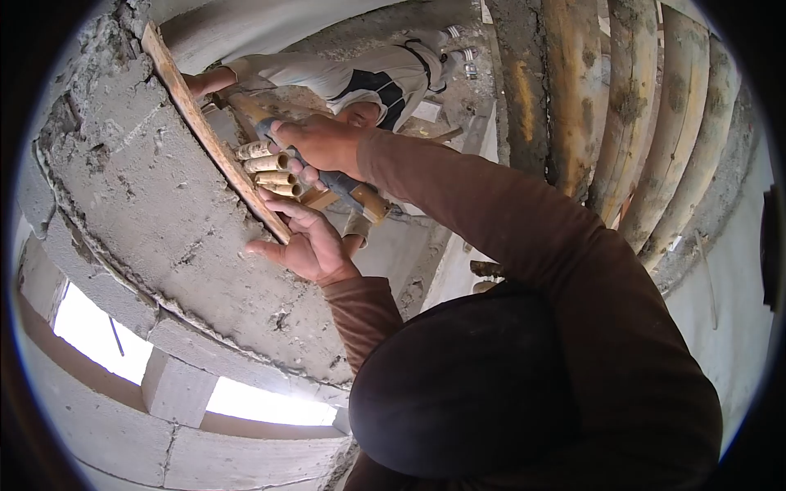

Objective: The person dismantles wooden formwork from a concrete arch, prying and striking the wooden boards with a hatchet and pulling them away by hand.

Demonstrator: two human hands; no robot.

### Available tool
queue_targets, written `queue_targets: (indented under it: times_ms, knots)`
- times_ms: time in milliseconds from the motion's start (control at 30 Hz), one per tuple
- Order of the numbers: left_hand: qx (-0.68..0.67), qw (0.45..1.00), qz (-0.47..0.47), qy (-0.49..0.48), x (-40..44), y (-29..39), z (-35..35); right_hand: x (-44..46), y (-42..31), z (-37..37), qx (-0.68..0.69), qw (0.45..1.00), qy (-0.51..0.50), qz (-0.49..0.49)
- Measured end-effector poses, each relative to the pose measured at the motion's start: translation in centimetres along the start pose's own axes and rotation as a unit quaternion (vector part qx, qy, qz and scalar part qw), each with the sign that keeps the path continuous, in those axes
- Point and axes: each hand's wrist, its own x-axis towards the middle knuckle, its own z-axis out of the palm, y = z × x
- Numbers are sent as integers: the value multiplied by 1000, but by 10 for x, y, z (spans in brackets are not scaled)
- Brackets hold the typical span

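Note:
A long, thin wooden strip lies along the edge of a rough concrete surface. My left hand is closed around its lower end, with the thumb over the concrete side and the fingers on the other. My right hand is wrapped around a power tool with a dark grey and yellowish body, held just beside the strip. Its exact kind I cannot make out, and its front end is partly hidden. Below the tool, several pale hollow tubes sit stacked with their ends facing me.
Another person in light clothing stands below, a hand by the strip's upper end. Thick round logs run along the right. The concrete surface fills the left, above a block wall with openings. A dark rounded shape blocks the bottom centre.

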Motion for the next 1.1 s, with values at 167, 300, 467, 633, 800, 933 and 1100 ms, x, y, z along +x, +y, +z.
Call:
queue_targets:
  times_ms: [167, 300, 467, 633, 800, 933, 1100]
  knots:
    - [0, 1000, -4, -11, 1, 1, 2, 10, 26, -18, 122, 981, 152, 22]
    - [-6, 1000, -17, 1, 3, 3, 1, 6, 15, -3, 54, 995, 81, -11]
    - [3, 1000, 0, -30, 4, 0, 1, 1, 12, -5, 29, 997, 71, -9]
    - [3, 1000, -12, -16, 2, 1, 1, 6, 6, 7, 103, 987, 127, 9]
    - [-19, 999, -12, -30, 4, -2, 2, -2, 19, -9, 79, 994, 70, -10]
    - [22, 999, -8, -30, 2, 2, 2, 9, 9, -4, 138, 964, 208, 86]
    - [8, 1000, -16, -17, -2, 3, 3, -10, 5, -6, 23, 999, 19, -14]
